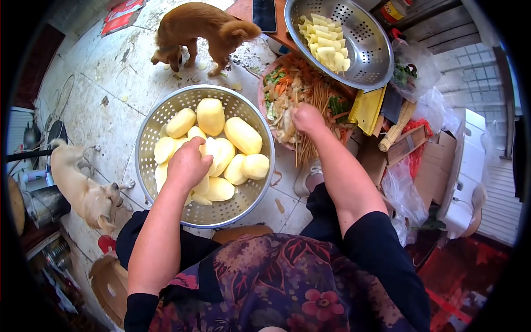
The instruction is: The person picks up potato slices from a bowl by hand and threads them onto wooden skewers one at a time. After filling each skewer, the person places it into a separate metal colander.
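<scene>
A metal colander point(145, 166) full of peeled potatoes point(243, 135) stands in front of me. My left hand point(189, 161) reaches in from its near side, fingers curled down around a peeled potato point(202, 182) that it partly covers. To the right, a pink basin point(264, 83) holds vegetable scraps point(285, 83) and thin wooden skewers point(316, 99). My right hand point(307, 118) is closed over the scraps, beside the skewers; what lies in its fingers is hidden. Behind the basin, a second metal colander point(370, 52) holds pale potato slices point(325, 44) on skewers.
A brown dog point(196, 25) sniffs the tiled floor beyond the near colander, and a cream dog point(83, 171) is at the left. A phone point(264, 15) lies by the far colander. Yellow packaging point(366, 110), plastic bags point(404, 188) and cardboard point(436, 166) crowd the right.
</scene>
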`<state>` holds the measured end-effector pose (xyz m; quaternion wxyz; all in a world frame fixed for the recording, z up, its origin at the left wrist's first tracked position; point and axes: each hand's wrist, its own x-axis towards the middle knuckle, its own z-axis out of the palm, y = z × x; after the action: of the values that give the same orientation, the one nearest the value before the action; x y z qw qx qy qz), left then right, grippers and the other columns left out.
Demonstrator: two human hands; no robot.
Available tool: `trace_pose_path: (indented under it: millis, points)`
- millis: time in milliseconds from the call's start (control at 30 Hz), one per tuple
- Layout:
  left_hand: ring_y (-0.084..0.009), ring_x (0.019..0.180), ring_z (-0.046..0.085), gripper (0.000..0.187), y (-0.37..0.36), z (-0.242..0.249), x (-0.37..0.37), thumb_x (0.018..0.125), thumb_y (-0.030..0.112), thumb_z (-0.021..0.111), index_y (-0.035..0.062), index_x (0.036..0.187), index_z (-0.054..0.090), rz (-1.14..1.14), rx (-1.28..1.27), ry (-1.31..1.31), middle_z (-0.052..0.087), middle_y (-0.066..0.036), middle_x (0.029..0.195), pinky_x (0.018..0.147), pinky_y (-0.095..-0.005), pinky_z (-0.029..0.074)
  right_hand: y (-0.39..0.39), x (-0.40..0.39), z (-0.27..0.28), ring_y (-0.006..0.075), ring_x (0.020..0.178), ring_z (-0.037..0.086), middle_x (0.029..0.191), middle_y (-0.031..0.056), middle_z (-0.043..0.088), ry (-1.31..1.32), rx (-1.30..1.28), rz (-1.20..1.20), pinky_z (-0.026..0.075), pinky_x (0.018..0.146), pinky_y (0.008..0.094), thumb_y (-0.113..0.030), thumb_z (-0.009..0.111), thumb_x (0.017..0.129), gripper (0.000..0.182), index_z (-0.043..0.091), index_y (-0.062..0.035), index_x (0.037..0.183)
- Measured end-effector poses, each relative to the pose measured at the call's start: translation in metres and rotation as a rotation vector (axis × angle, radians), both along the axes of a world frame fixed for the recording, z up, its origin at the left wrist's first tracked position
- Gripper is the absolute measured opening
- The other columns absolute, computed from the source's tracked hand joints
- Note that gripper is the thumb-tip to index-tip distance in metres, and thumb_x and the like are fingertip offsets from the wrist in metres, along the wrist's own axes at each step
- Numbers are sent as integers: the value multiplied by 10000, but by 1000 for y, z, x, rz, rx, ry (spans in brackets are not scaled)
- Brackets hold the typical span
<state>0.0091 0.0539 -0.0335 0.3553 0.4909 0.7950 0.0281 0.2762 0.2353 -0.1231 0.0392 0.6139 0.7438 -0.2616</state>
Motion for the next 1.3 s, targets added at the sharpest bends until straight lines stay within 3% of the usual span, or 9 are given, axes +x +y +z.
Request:
trace_pose_path:
  millis: [100, 233, 367, 667, 833, 1033, 1100, 1167, 1300]
  points:
    - [-315, 1026, 598, 441, 0, 1, -1, 777, 223, 634, 50, 1176, 555, -4, -13, -3, 609, -175, 1132, 897, -406, 470, -17, -11, -13, 384, 950, 610, 1006, 249, 631, 6, -14, 10, 481, 835, 439, -329, 531, 845, 389, 629, 14, 999]
    - [-313, 1023, 600, 440, -1, 1, -2, 777, 221, 636, 50, 1174, 554, -5, -19, -10, 608, -175, 1134, 897, -403, 470, -33, -16, -23, 391, 884, 618, 919, 238, 641, -27, -101, -44, 489, 786, 444, -313, 654, 799, 354, 608, 1, 957]
    - [-314, 1019, 600, 434, 0, 3, 0, 778, 216, 635, 52, 1171, 555, -4, -27, -8, 609, -173, 1130, 894, -404, 470, -49, -24, -21, 348, 960, 624, 1017, 216, 645, -76, -96, -67, 499, 832, 413, -337, 658, 803, 378, 632, -37, 1033]
    - [-317, 987, 605, 429, 1, 3, 3, 777, 212, 626, 53, 1168, 553, -9, -26, -10, 614, -176, 1096, 867, -411, 477, -57, -32, -44, 355, 865, 652, 907, 223, 666, -25, -86, -246, 517, 794, 406, -359, 698, 727, 386, 691, -25, 921]
    - [-320, 977, 606, 423, 0, 1, 2, 774, 210, 625, 51, 1159, 557, -12, 1, -7, 616, -178, 1080, 857, -412, 480, -56, -41, -24, 358, 961, 640, 1025, 221, 654, -19, -190, -352, 512, 845, 400, -260, 663, 769, 321, 683, -23, 986]
    - [-320, 972, 607, 426, -1, -1, 0, 771, 213, 637, 51, 1156, 559, -24, 13, -18, 621, -176, 1069, 856, -410, 481, -52, -34, -40, 353, 892, 655, 933, 239, 663, 24, -160, -428, 521, 789, 384, -341, 701, 701, 404, 695, 10, 901]
    - [-316, 969, 608, 425, -2, -4, -2, 770, 215, 641, 52, 1155, 561, -33, 32, -22, 622, -174, 1064, 854, -408, 482, -50, -24, -32, 351, 885, 656, 931, 235, 664, -17, -145, -360, 522, 781, 383, -331, 697, 704, 390, 694, 12, 889]
    - [-266, 772, 624, 406, -6, -6, -3, 753, 205, 660, 60, 1125, 585, -36, 131, -6, 624, -127, 841, 722, -368, 500, -42, -8, -37, 339, 866, 657, 916, 228, 663, -121, -199, -233, 520, 761, 382, -318, 679, 707, 370, 694, 15, 869]
    - [-297, 955, 615, 412, -3, 15, -1, 775, 220, 648, 68, 1150, 572, -31, 106, -21, 631, -153, 1028, 846, -394, 487, -40, 8, 21, 345, 780, 648, 816, 230, 653, -200, -218, -14, 512, 716, 386, -339, 631, 723, 379, 689, 24, 816]
